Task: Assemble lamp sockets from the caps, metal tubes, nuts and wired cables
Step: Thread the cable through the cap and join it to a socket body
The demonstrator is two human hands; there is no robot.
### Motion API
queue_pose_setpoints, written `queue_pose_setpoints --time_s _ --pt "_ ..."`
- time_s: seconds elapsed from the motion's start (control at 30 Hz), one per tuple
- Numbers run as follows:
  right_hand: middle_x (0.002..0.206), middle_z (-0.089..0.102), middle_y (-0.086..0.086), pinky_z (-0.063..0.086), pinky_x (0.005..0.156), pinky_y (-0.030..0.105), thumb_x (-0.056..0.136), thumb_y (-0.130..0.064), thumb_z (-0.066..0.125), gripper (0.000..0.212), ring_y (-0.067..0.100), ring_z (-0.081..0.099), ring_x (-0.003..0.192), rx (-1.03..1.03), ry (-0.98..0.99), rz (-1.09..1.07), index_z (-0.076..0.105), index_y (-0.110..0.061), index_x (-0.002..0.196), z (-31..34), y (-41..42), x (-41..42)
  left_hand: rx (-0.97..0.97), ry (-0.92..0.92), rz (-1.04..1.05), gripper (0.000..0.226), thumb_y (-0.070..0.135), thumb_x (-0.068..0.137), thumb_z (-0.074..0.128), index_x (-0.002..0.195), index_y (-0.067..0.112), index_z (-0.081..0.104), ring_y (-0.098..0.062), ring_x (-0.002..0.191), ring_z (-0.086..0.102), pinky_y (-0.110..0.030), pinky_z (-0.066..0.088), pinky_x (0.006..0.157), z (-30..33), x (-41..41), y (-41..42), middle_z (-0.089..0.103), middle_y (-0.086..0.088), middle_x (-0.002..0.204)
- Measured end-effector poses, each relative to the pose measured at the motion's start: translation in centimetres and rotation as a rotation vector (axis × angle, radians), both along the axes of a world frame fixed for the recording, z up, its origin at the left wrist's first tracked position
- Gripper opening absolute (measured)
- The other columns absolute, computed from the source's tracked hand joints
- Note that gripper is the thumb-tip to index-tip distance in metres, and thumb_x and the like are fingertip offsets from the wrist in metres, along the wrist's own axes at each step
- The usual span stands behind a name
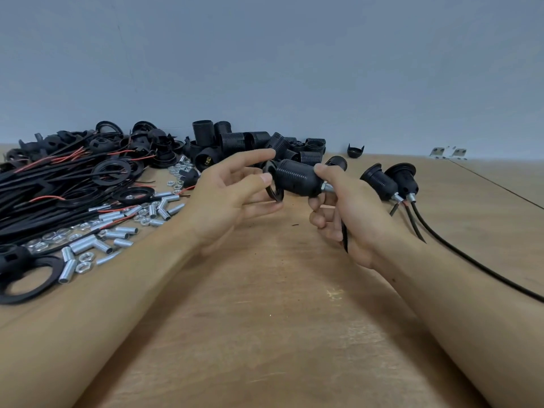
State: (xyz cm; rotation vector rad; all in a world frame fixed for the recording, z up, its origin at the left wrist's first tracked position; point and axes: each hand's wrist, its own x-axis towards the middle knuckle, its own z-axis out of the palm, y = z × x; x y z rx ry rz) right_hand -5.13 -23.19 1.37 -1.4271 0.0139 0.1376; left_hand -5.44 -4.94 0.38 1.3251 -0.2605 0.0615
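A black lamp socket is held above the bench, at centre. Its metal end is pinched by the curled fingers of the right hand, the cable enclosed. The left hand is kept loosely spread, fingertips touching the socket's ring.

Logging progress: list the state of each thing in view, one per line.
Socket in hand: assembled, held off the table.
Ring: on the socket's end.
Left hand: fingers straight, at the ring.
Right hand: grips socket base and cable.
Finished sockets: lying on table.
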Motion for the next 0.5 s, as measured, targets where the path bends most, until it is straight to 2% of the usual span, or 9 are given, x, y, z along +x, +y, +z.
queue_pose_setpoints --time_s 0.07,0.13,0.27,0.33,0.4,0.5 --pt "0.062 0.060 0.001 0.024 0.033 0.016 0.095 -0.039 0.056 0.028 0.014 0.047 0.042 -0.033 -0.013 0.013 0.063 -0.013 0.104 0.0 0.2 -0.2 -0.065 0.043 -0.020 0.033 -0.001 0.095 0.057 0.125 0.009 0.065 -0.040 0.102 0.070 -0.044 0.059 0.084 0.1 0.1 0.0 0.064 -0.021 0.118" --pt "0.066 0.063 0.003 0.024 0.034 0.016 0.095 -0.037 0.057 0.022 0.014 0.047 0.043 -0.014 -0.033 -0.021 0.063 -0.016 0.101 0.1 0.2 -0.2 -0.185 0.095 0.009 0.031 -0.001 0.096 0.053 0.122 0.008 0.065 -0.038 0.098 0.071 -0.043 0.060 0.084 0.2 0.4 0.2 0.066 -0.019 0.106" --pt "0.068 0.057 0.004 0.025 0.035 0.018 0.093 -0.032 0.058 0.014 0.014 0.045 0.045 -0.037 -0.108 -0.110 0.066 -0.021 0.094 0.3 -0.1 -0.2 -0.421 0.215 0.010 0.035 -0.004 0.094 0.039 0.118 0.003 0.065 -0.041 0.095 0.072 -0.036 0.060 0.076 0.8 0.7 0.8 0.070 -0.020 0.097" --pt "0.064 0.058 0.001 0.026 0.035 0.017 0.093 -0.032 0.058 0.013 0.014 0.046 0.044 -0.095 -0.143 -0.042 0.068 -0.024 0.093 0.1 0.1 -0.4 -0.343 0.216 0.051 0.037 -0.007 0.095 0.035 0.109 0.003 0.068 -0.028 0.085 0.074 -0.030 0.059 0.068 0.6 0.5 0.2 0.073 -0.015 0.092" --pt "0.060 0.059 -0.002 0.026 0.034 0.016 0.094 -0.031 0.057 0.012 0.014 0.049 0.045 -0.113 -0.186 0.051 0.069 -0.029 0.096 -0.3 0.5 -0.6 -0.147 0.183 0.163 0.039 -0.004 0.098 0.036 0.095 0.009 0.073 -0.016 0.075 0.067 -0.025 0.053 0.060 0.2 0.2 -0.7 0.074 -0.005 0.086" --pt "0.065 0.064 -0.004 0.030 0.033 0.018 0.094 -0.031 0.059 0.013 0.017 0.053 0.049 -0.186 -0.299 0.129 0.067 -0.031 0.104 -0.8 0.7 -0.8 -0.068 0.147 0.238 0.034 0.012 0.100 0.041 0.089 0.015 0.072 -0.015 0.078 0.057 -0.026 0.042 0.059 0.1 0.0 -1.5 0.069 -0.002 0.087"
